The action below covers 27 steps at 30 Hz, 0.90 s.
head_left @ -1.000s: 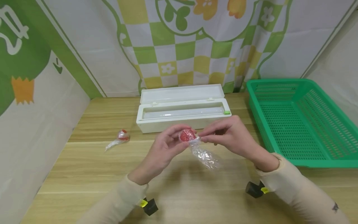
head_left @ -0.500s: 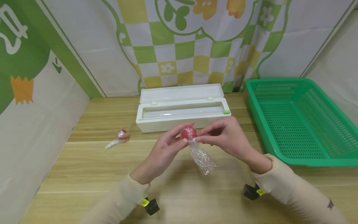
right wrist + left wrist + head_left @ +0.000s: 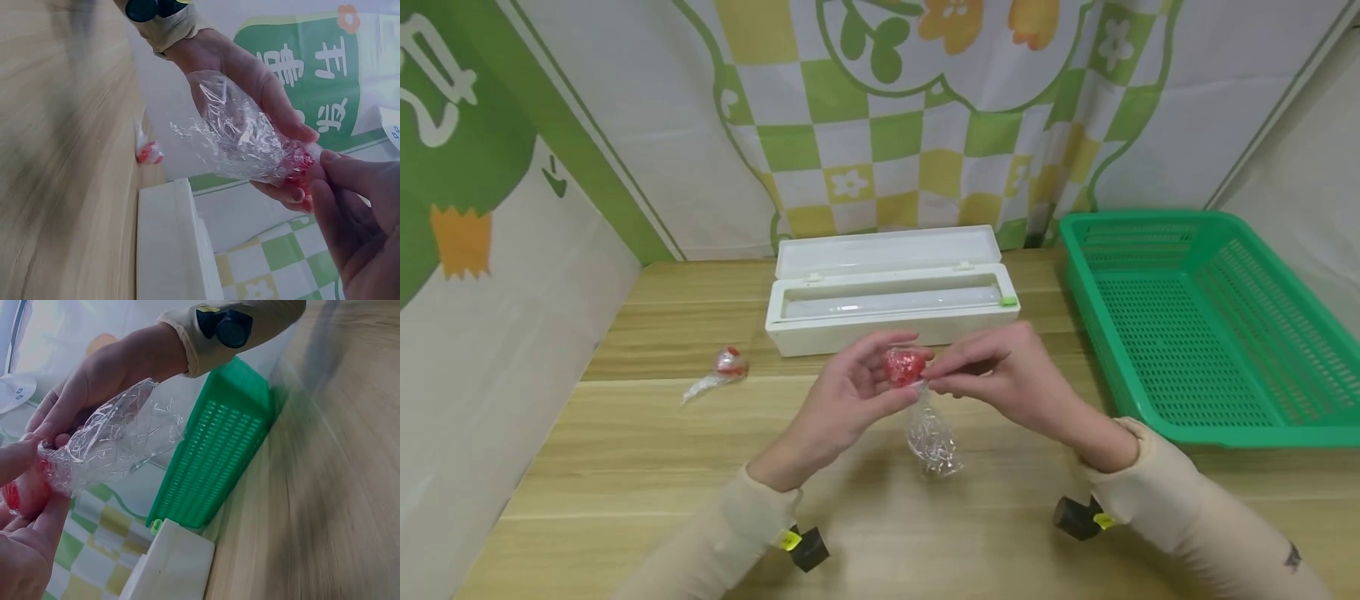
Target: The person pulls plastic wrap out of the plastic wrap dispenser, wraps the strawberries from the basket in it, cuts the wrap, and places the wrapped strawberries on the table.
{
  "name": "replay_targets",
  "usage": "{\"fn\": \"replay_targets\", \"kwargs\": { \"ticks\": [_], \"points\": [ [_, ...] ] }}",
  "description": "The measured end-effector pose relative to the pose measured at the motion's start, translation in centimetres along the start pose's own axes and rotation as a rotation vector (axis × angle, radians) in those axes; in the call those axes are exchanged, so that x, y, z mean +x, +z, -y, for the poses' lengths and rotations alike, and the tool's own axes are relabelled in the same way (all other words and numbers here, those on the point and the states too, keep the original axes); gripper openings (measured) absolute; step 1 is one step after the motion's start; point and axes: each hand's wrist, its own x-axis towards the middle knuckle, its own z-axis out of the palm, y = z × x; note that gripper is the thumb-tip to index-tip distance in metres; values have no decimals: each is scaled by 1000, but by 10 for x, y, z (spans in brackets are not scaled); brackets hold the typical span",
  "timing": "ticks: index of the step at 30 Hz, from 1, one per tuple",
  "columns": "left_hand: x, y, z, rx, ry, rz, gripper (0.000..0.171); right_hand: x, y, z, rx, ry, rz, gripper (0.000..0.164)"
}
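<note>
A small red ball (image 3: 904, 367) is wrapped in clear cling film, and my left hand (image 3: 847, 387) cups it between thumb and fingers. From its lower side hangs a crumpled tail of cling film (image 3: 932, 442). My right hand (image 3: 1011, 371) pinches the film at its gathered neck, close against the ball. In the left wrist view, the film tail (image 3: 112, 444) spreads out from between both hands. The right wrist view shows the right thumb and forefinger meeting at the wrapped red ball (image 3: 299, 164). A second wrapped red ball (image 3: 730, 362) lies on the table at the left, its film tail twisted.
Behind the hands stands a long white cling film box (image 3: 850, 337), its lid (image 3: 887, 252) raised, with a roll (image 3: 895, 300) inside and a green slider (image 3: 1008, 302). A green basket (image 3: 1131, 400) stands at the right on the wooden table (image 3: 625, 467). Printed curtains hang behind.
The film tail has swung from pointing right to hanging nearly straight down. Both hands have shifted slightly, with the right still pinching at the neck, and the ball has turned.
</note>
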Motion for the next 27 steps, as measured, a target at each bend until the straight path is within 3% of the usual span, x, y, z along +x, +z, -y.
{"fn": "replay_targets", "kwargs": {
  "ticks": [3,6,14,21,27],
  "points": [
    [0,1,0,-6,-3,12,44,0,2,0,-76,-74,-99,10],
    [-1,3,0,-13,-8,8,42,0,3,-1,-116,-91,-145,10],
    [-1,0,3,97,12,-27,52,1,-2,1,-61,22,-43,11],
    [-2,-1,4,70,12,-10,48,0,3,4,-73,61,-130,11],
    [-2,-1,5,74,31,24,47,0,6,5,-34,169,-155,9]
  ]
}}
